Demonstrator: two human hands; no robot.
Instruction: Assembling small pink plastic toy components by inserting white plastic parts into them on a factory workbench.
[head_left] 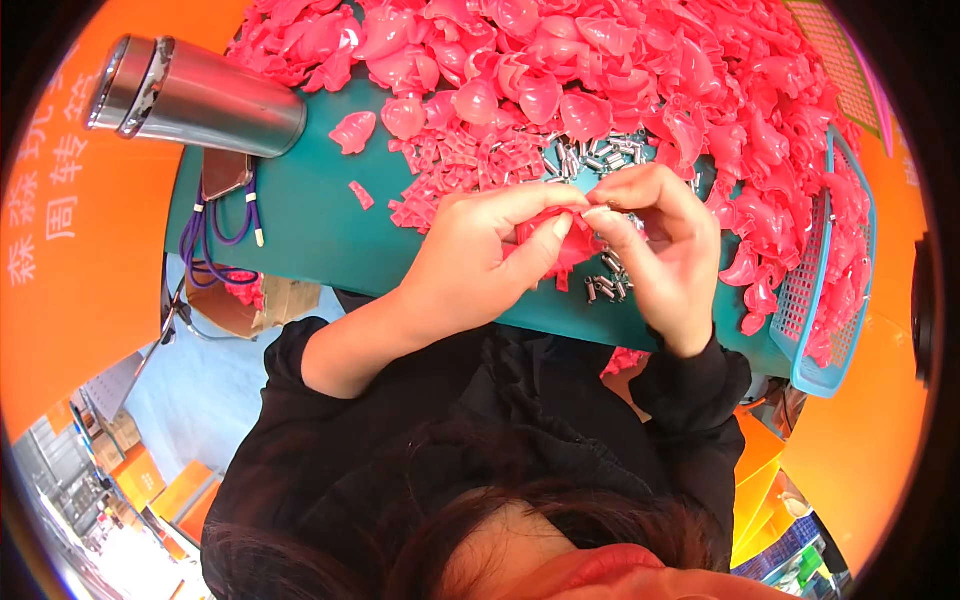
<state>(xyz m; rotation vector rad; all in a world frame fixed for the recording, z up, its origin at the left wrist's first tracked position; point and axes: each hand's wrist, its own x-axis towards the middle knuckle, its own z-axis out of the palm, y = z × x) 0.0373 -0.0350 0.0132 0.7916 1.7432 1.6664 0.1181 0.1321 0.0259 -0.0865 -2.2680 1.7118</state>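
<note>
Head view showed both hands pinching one pink plastic piece [560, 245] at the frame's centre, left hand [490, 255] and right hand [655, 250] closed on it. Judging by the huge pink pile [620, 70] above and the metal pins [590, 155] on the bench [300, 215], most work remained.

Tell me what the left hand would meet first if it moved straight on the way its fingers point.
Probably the right hand: the left hand points across at it, fingertips nearly touching over the pink plastic piece.
</note>
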